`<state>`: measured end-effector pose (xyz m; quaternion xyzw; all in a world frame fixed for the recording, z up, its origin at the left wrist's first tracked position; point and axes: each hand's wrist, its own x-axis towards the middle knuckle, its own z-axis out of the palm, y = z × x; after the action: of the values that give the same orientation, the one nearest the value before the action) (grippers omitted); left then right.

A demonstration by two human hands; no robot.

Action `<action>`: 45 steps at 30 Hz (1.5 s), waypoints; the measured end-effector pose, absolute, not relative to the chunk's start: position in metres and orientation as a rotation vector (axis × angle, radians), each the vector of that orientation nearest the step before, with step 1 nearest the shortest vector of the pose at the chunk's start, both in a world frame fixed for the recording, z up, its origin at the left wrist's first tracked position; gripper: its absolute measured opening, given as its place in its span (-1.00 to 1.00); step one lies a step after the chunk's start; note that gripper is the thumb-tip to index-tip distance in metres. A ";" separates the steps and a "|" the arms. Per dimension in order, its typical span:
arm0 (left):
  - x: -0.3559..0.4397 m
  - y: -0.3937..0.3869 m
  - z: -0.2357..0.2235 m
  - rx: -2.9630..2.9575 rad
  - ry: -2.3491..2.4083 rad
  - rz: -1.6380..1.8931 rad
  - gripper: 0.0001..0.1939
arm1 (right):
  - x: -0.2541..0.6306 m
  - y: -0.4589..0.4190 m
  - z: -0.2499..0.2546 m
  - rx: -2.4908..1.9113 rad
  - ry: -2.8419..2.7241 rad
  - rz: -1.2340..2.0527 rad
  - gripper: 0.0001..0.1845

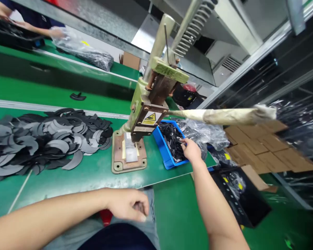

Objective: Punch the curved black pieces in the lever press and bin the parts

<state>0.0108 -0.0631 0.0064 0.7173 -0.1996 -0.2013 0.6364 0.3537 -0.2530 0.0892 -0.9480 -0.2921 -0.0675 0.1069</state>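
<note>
Two bare hands work at a green bench [94,173], and they sit well apart. The right hand [191,150] reaches forward over the near end of a blue bin [162,148], its fingertips [183,141] pinched on one of the small black parts [172,139] heaped inside; the part itself is too small to make out in shape. The left hand [127,205] rests low at the bench's near edge, curled closed above the lap, and whether it holds anything I cannot tell. To the left of the bin, just beside it, stands a hand press [143,114] on a rusty base plate [129,152], with a pale block under its ram. So from the pinched part, the press bed lies leftward and slightly nearer the body, and the right hand is much the closer of the two. The press's wrapped lever [224,116] runs out to the right, its long axis crossing above the bin and the right wrist, which limits headroom there. Open bench lies between base plate and near edge. Farther left spreads a pile of black crescent pieces [47,139]. Another person's arm [33,27] shows at the far upper left, beside a plastic bag [80,47].
</note>
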 end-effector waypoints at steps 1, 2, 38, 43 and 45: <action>0.010 -0.058 0.010 1.577 -0.404 -0.428 -0.66 | 0.352 -0.254 0.089 -2.771 -0.847 -0.203 -0.75; 0.008 -0.051 0.013 1.528 -0.359 -0.385 -0.64 | 0.351 -0.255 0.088 -2.747 -0.833 -0.210 -0.76; -0.071 -0.005 -0.003 1.889 0.215 0.561 -0.77 | 0.070 -0.145 -0.015 -1.399 -0.794 0.774 -0.57; -0.072 -0.006 -0.001 1.839 0.247 0.528 -0.75 | 0.072 -0.145 -0.017 -1.400 -0.810 0.779 -0.59; -0.072 -0.005 -0.001 1.745 0.268 0.461 -0.72 | 0.072 -0.144 -0.017 -1.400 -0.820 0.778 -0.61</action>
<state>-0.0718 -0.0050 -0.0006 0.7564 0.1160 0.1997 0.6120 0.0722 -0.1439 -0.0167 -0.6095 -0.3569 0.3386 0.6217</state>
